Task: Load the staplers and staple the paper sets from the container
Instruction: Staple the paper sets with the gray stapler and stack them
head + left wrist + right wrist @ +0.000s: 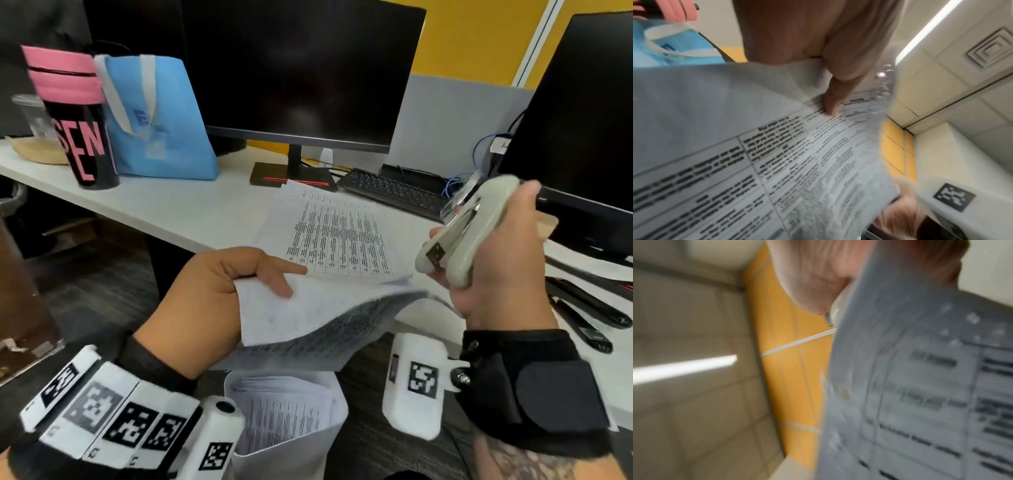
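My left hand [219,287] pinches the near corner of a printed paper set [318,318], lifted above the desk edge, thumb on top and index finger pointing forward. In the left wrist view the paper set [777,162] fills the frame with my fingers [830,104] under it. My right hand [493,253] grips a beige stapler [462,233] held up to the right of the paper, its mouth facing the raised far corner. The right wrist view is blurred; it shows the paper [920,402] and a bit of the stapler [836,314]. Below, a white container [294,442] holds more printed sheets.
A printed sheet [335,236] lies flat on the white desk [178,205]. Behind stand a monitor [301,68], a keyboard [394,192], a blue bag [154,120] and a pink-lidded black cup [82,120]. Black staplers [589,308] lie at the right.
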`<control>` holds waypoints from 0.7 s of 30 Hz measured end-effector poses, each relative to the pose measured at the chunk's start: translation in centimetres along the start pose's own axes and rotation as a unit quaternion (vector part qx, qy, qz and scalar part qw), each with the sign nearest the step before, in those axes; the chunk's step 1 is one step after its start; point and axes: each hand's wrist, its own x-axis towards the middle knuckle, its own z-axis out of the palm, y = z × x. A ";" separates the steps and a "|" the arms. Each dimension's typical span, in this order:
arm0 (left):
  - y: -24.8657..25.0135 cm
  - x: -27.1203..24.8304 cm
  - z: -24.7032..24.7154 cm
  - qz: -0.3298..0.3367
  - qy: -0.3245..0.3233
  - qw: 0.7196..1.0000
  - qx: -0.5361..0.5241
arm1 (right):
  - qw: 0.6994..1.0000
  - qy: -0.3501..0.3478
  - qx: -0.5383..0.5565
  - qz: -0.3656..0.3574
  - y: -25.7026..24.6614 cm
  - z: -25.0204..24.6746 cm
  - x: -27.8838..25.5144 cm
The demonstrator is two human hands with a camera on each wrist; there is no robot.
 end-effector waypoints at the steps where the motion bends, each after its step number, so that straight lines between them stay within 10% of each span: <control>1: -0.1 0.1 -0.2 0.027 0.019 0.999 0.034 | 0.998 -0.017 0.029 0.047 0.3 -0.4 0.5; 6: -0.4 0.4 -0.9 0.041 0.079 0.992 0.086 | 0.988 -0.022 -0.005 0.151 1.6 -2.7 1.7; 9: -0.8 0.5 -0.7 0.043 0.093 0.992 0.079 | 0.965 0.038 -0.247 0.084 2.6 -3.9 3.4; 13: -1.3 0.4 -0.6 0.026 0.102 0.992 0.066 | 0.842 0.059 -0.535 0.035 3.0 -4.4 3.7; 17: -1.8 0.4 -0.7 0.034 0.089 0.991 0.089 | 0.799 0.053 -0.598 -0.025 3.1 -4.1 3.1; 21: -2.5 0.6 -1.1 0.039 0.085 0.992 0.087 | 0.802 -0.067 -0.548 -0.230 1.8 -1.8 -0.1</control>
